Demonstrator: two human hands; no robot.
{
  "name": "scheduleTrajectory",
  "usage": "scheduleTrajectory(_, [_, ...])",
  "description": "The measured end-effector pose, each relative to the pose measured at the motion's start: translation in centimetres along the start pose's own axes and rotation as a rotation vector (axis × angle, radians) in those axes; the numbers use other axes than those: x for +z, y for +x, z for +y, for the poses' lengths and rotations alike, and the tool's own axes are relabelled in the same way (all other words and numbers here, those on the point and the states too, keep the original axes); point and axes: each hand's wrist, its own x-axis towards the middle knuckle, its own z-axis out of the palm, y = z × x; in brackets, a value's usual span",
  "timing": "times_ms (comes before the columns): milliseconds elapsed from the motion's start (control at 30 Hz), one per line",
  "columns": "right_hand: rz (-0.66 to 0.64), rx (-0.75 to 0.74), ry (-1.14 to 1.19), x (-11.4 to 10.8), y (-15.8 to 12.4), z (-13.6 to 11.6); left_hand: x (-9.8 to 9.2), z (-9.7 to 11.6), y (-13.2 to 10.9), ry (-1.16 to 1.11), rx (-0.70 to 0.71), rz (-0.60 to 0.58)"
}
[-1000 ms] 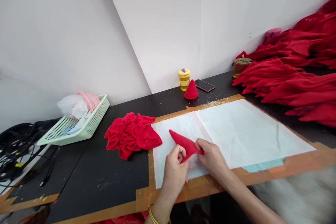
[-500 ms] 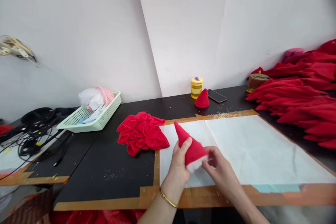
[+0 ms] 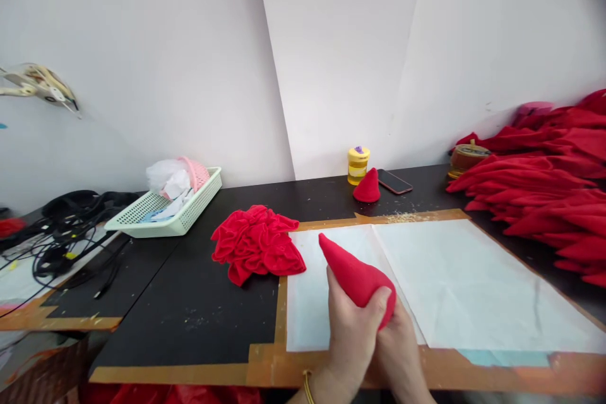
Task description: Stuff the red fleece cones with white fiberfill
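A red felt cone hat (image 3: 356,274) is held over the white sheet (image 3: 440,278), its point tilted up to the left. My left hand (image 3: 353,328) wraps the near side of the cone, thumb pressed on the red cloth. Behind its wide end, my right hand (image 3: 400,347) is closed at the base; its fingers are mostly hidden by the cone and my left hand. White stuffing at the base is out of sight. To the left lies a crumpled heap of red felt pieces (image 3: 255,243).
At the back stand another red cone (image 3: 367,186), a yellow-lidded jar (image 3: 358,165) and a phone (image 3: 394,182). Red cloth pieces (image 3: 544,183) are piled at the right beside a tape roll (image 3: 468,158). A pale green basket (image 3: 189,214) and tangled black cables (image 3: 61,246) lie left.
The cone has turned so its white-filled base is hidden. My left thumb now presses nearer the wide end, and my right hand has moved in under the base.
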Motion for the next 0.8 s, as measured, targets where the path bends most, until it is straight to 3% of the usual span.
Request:
scheduleTrajectory(133, [-0.069, 0.15, 0.18, -0.3, 0.1, -0.3, -0.6, -0.3, 0.6, 0.052, 0.004, -0.079])
scheduleTrajectory(267, [-0.274, 0.193, 0.332, -1.0, -0.4, -0.4, -3.0, -0.1, 2.1, 0.054, 0.005, -0.167])
scheduleTrajectory(367, [-0.351, 0.141, 0.196, -2.8, -0.4, 0.4, -5.5, 0.1, 3.6, 0.208, -0.011, -0.163])
scheduleTrajectory(500, [-0.168, -0.041, -0.142, -5.3, 0.8, 1.3, -8.1, -1.0, 5.0, 0.585, 0.111, -0.321])
scheduleTrajectory(567, [-0.163, -0.097, -0.248, -6.0, 1.6, 1.1, -9.2, -1.7, 5.0, 0.699, 0.168, -0.427])
scheduleTrajectory(667, [-0.262, -0.122, -0.334, -6.1, 2.2, 0.7, -10.7, -2.0, 4.1, 0.71, 0.132, -0.498])
scheduleTrajectory(800, [-0.338, -0.161, -0.39, -5.4, 2.1, 0.7, -12.2, -0.5, 2.9, 0.605, 0.064, -0.462])
